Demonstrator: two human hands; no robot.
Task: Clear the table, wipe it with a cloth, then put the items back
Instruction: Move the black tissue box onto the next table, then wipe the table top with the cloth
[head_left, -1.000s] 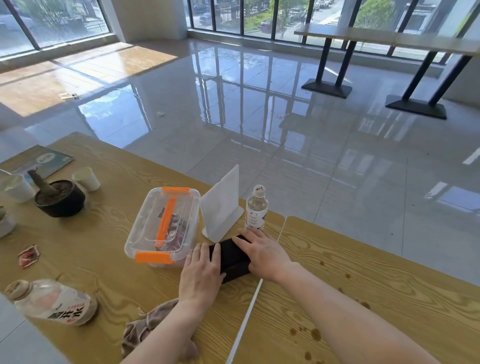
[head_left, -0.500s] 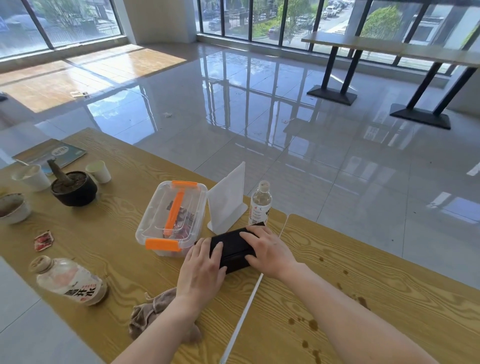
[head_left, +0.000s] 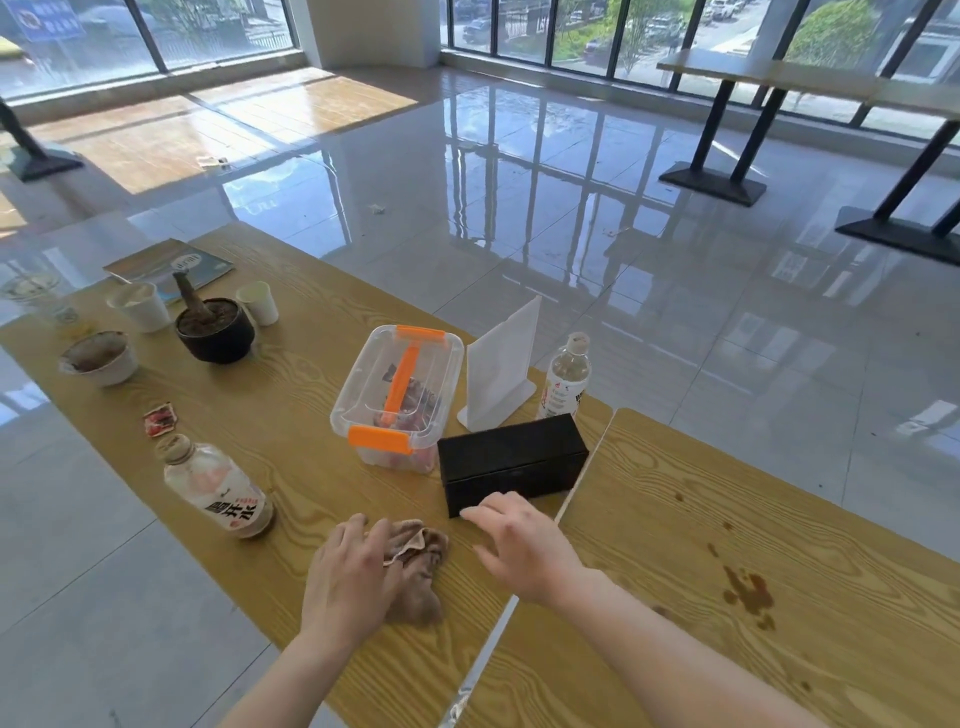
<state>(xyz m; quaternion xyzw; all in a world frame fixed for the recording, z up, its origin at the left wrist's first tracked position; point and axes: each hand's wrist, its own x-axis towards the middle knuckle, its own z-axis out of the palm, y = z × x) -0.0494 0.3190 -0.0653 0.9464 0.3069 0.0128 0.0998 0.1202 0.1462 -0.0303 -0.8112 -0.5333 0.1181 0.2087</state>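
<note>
Holding reddish items, clear tub sits latched; left hand flat on cloth, right hand slack, empty.

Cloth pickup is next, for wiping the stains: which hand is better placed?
Left. The left hand rests on the crumpled cloth, while the right hand is open by the black box, apart from the cloth.

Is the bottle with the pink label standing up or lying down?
Lying down. The bottle rests on its side on the table, with its cap end pointing away.
</note>
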